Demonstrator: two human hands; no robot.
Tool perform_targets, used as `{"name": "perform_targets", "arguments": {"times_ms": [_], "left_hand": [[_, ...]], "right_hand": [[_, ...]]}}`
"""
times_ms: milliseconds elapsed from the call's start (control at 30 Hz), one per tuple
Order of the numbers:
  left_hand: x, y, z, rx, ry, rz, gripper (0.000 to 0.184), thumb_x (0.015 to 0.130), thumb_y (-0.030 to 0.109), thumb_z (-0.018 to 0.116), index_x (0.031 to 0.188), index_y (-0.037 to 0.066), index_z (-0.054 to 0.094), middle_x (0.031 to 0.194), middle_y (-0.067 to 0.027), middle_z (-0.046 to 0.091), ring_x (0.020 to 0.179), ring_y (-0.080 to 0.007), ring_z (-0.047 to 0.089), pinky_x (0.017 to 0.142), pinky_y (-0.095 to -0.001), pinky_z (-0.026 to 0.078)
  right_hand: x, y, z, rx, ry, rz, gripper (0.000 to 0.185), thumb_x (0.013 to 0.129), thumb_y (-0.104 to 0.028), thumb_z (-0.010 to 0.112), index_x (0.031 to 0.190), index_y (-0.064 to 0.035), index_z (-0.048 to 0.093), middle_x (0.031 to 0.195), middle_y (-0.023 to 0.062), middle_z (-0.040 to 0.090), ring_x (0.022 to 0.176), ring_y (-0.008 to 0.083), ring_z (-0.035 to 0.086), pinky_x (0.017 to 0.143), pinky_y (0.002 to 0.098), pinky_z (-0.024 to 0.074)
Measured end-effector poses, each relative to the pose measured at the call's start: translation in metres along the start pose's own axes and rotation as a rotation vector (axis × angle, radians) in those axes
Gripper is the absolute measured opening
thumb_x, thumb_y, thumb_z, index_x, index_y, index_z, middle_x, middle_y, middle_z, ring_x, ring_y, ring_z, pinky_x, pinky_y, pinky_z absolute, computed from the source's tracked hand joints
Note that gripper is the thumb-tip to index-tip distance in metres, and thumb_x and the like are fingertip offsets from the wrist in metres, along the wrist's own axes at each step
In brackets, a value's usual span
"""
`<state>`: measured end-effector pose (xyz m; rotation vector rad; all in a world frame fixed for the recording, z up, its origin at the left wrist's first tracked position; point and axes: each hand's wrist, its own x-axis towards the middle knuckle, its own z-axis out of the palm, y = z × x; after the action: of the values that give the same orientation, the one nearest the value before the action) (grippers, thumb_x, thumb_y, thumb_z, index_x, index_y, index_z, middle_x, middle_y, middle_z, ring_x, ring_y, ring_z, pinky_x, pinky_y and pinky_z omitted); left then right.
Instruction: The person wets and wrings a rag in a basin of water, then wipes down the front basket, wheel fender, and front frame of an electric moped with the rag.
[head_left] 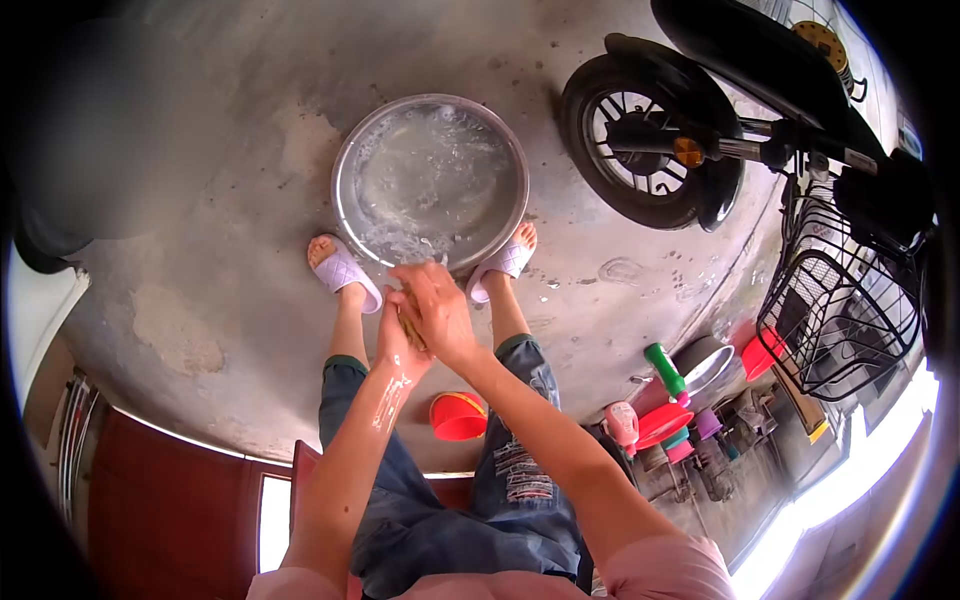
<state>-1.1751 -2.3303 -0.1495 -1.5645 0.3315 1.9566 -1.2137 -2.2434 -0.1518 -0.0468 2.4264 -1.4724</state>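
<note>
— Yellowish-brown piece (410, 332), quantity one. Location?

— Between left hand (402, 352) and right hand (441, 306), near the closest part of the basin rim. Mostly covered; exact kind and full shape impossible to make out.

— Grip, right?

— Closed. Fingers bent over the piece and across the left; no open gap in view.

— Grip, left?

— Clamped on the same piece from the other side, palm turned inward. Far fingers hidden beneath the right, so full extent of the curl not tellable. Both together, pressed one against the other.

— Condition of skin?

— Wet, with a shiny streak of white along left wrist and forearm.

— Nearest vessel?

— Metal basin (337, 170), round, one, on grey concrete floor (250, 330). Contents: cloudy water (430, 185) with patches of suds. Contact between fingertips and rim: cannot tell.

— Footwear?

— Lilac slippers, one pair: left slipper (345, 272) and right slipper (509, 260), one at either side of the basin's near half.

— Further stock?

— Red bucket (458, 418), yellow at the rim, between the denim-covered legs. Green bottle (664, 369), pink bottle (621, 424) and red bowl (662, 426), grouped off to the right. Black two-wheeler (650, 140), spoked front wheel beyond the right foot, wire basket (840, 320) attached.
</note>
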Motion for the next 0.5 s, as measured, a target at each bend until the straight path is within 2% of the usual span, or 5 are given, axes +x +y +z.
{"name": "perform_targets", "arguments": {"times_ms": [100,200,300,400,500], "left_hand": [[0.008,-0.010,-0.010,0.105,0.017,0.112,0.047,0.092,0.051,0.032,0.119,0.015,0.045,0.116,-0.0007,0.050,0.108,-0.0144,0.049,0.087,-0.0341,0.042],[0.007,-0.022,-0.010,0.203,0.049,0.211,0.046,0.093,0.050,0.032,0.119,0.014,0.044,0.114,-0.0010,0.051,0.106,-0.0138,0.049,0.086,-0.0332,0.042],[0.003,-0.033,-0.009,0.297,0.074,0.303,0.045,0.094,0.048,0.032,0.118,0.013,0.044,0.112,-0.0013,0.051,0.104,-0.0132,0.050,0.085,-0.0323,0.042],[-0.002,-0.038,-0.008,0.399,0.084,0.386,0.044,0.094,0.047,0.032,0.117,0.011,0.044,0.110,-0.0016,0.051,0.102,-0.0126,0.050,0.084,-0.0314,0.042],[-0.015,-0.029,-0.006,0.492,0.055,0.391,0.043,0.095,0.045,0.031,0.117,0.010,0.044,0.108,-0.0018,0.052,0.100,-0.0120,0.051,0.083,-0.0306,0.042]], "right_hand": [[-0.001,-0.015,-0.011,-0.006,-0.112,-0.116,0.012,0.076,-0.014,0.065,0.081,-0.0062,0.057,0.079,0.0097,0.056,0.071,0.0296,0.056,0.060,0.0391,0.0457],[0.002,-0.026,-0.017,0.075,-0.003,-0.071,0.019,0.081,-0.022,0.061,0.074,-0.0053,0.055,0.068,0.0098,0.055,0.064,0.0306,0.055,0.056,0.0396,0.0442],[0.003,-0.040,-0.023,0.075,-0.079,0.182,0.030,0.087,-0.029,0.054,0.072,-0.0032,0.054,0.063,0.0129,0.055,0.058,0.0335,0.054,0.054,0.0397,0.0428],[0.003,-0.046,-0.021,0.139,-0.085,0.392,0.037,0.091,-0.034,0.048,0.073,-0.0014,0.055,0.060,0.0140,0.054,0.053,0.0292,0.054,0.052,0.0383,0.0412],[0.002,-0.046,-0.021,0.425,-0.162,0.693,0.031,0.090,-0.030,0.050,0.081,-0.0014,0.057,0.067,0.0130,0.057,0.060,0.0210,0.057,0.058,0.0349,0.0433]]}}
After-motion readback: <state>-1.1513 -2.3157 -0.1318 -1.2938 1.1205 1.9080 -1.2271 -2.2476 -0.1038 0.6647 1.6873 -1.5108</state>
